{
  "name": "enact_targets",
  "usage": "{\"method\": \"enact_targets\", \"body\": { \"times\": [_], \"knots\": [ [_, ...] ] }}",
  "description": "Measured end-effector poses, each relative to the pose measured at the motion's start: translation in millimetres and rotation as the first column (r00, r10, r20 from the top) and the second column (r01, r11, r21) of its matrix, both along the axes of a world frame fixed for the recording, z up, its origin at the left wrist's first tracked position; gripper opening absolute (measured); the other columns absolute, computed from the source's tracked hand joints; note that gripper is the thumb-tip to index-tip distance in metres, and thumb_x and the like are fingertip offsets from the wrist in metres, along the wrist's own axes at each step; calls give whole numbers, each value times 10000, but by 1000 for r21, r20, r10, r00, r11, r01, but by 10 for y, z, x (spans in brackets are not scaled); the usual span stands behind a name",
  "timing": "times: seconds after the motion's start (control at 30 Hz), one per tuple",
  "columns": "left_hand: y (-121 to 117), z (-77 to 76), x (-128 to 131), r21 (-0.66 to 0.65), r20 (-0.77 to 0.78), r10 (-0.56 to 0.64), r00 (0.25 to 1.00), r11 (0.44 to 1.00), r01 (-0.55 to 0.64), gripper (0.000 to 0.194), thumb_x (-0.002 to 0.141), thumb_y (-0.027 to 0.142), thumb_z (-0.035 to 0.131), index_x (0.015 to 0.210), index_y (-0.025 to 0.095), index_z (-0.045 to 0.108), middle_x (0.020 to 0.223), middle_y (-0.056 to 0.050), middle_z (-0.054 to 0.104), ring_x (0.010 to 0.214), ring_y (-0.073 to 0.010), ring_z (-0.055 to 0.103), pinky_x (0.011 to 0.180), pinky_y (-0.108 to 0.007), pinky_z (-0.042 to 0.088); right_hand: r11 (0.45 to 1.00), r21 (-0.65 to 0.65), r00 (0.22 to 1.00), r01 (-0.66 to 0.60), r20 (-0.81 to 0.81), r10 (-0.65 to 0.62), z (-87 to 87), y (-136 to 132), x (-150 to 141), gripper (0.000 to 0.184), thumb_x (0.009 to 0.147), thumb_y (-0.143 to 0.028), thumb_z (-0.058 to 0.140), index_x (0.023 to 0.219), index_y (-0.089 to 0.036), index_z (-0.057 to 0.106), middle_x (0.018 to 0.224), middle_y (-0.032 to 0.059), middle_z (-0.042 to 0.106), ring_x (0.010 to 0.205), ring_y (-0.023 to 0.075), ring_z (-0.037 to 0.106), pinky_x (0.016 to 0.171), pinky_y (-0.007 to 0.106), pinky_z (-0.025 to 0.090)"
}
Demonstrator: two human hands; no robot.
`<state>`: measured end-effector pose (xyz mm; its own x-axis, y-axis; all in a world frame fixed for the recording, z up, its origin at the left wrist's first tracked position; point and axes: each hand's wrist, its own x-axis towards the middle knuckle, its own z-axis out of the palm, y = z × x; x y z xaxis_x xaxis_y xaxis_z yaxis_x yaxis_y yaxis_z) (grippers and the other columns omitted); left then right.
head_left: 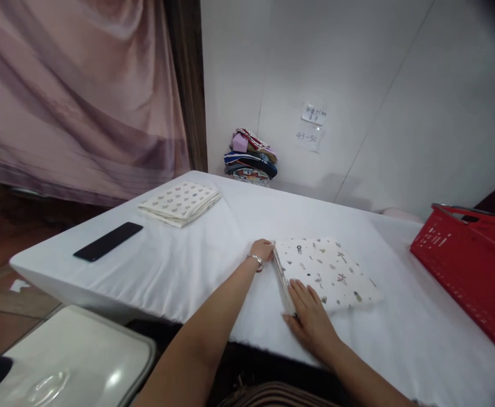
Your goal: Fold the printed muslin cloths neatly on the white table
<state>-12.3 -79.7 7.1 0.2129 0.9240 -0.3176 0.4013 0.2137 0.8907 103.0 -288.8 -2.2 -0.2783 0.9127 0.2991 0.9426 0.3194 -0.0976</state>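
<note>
Hands at work on a folded cloth [332,274], which lies right of centre in the frame on a white-covered table [247,212]. Lower centre: the right hand [311,319] rests with fingers flat on the cloth's near left corner, thumb apart at the edge, closed on nothing; the spread fingers seem to hold the layers down. Slightly farther, the left hand [263,250] has narrowed to a pinch on the far left corner, presumably to keep the edge taut and aligned. Right edge: a red basket [459,277], beside the cloth but apart from it. Left: a phone [108,241], clear of the folding area; beyond it, a second cloth [179,202], folded flat. Upper centre: a stack [251,158] of fabrics against the wall [341,68], below and left of handwritten notes [309,137].
</note>
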Motion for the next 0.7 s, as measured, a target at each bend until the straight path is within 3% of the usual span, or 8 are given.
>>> {"method": "enact_targets", "body": {
  "times": [0.23, 0.37, 0.53, 0.7],
  "knots": [
    [70, 26, -62, 5, 25, -77, 997, 997, 77, 292, 792, 217, 538, 1073, 141, 571, 822, -67, 688, 610, -121, 637, 489, -175, 467, 999, 51, 999, -4, 34, 3, -49, -19, 11, 558, 844, -280, 431, 1369, -141, 303, 1384, 125, 357, 1293, 259, 275, 1023, 488, 282],
    [33, 36, -109, 44, 20, -112, 994, 993, 111, 310, 790, 171, 517, 1096, 154, 559, 924, -64, 677, 603, -101, 628, 493, -172, 472, 998, 58, 999, 1, 40, -4, -59, -28, 1, 550, 851, -280, 422, 1371, -150, 299, 1380, 120, 365, 1293, 254, 277, 1023, 480, 285],
    [-41, 10, -178, 154, -34, -179, 983, 971, 182, 308, 695, 121, 585, 1000, 162, 596, 993, -42, 653, 636, -100, 618, 550, -191, 485, 998, 61, 998, 14, 54, -17, -58, -31, -13, 539, 860, -289, 416, 1370, -162, 298, 1387, 109, 357, 1291, 251, 282, 1025, 477, 282],
    [-79, -5, -161, 324, -169, -153, 974, 924, 202, 215, 663, 159, 602, 877, 171, 626, 939, -51, 647, 858, -169, 593, 765, -258, 456, 997, 73, 999, 25, 45, -28, -62, -30, -23, 521, 859, -278, 418, 1361, -178, 320, 1380, 102, 370, 1283, 253, 298, 1018, 478, 291]
  ]
}}
